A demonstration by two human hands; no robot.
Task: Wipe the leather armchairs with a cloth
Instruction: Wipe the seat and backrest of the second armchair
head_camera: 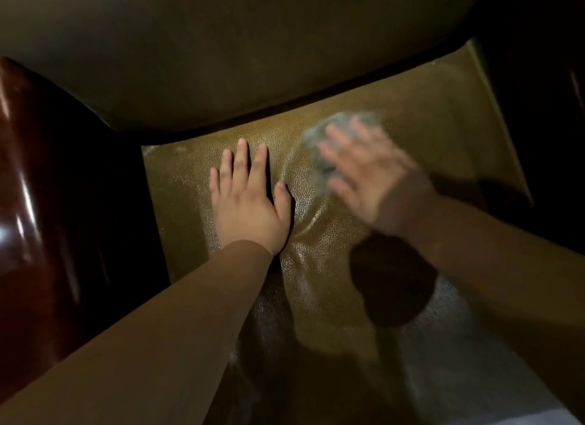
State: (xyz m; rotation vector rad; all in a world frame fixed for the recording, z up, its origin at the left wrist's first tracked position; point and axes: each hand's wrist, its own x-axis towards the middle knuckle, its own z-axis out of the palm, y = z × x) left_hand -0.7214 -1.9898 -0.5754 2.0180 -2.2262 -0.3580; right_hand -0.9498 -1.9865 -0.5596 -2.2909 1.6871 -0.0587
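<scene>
The room is dim. Far left of the grip stands a polished reddish-brown wooden panel (28,187), with white streaks of light reflected on its curved surface. Right of the grip and beyond it lies deep darkness (544,102). Just below the grip falls a round dark shadow (392,282).

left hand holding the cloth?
No, the left hand lies flat with straight fingers on the seat cushion, bare; the grey cloth is under the blurred right hand.
</scene>
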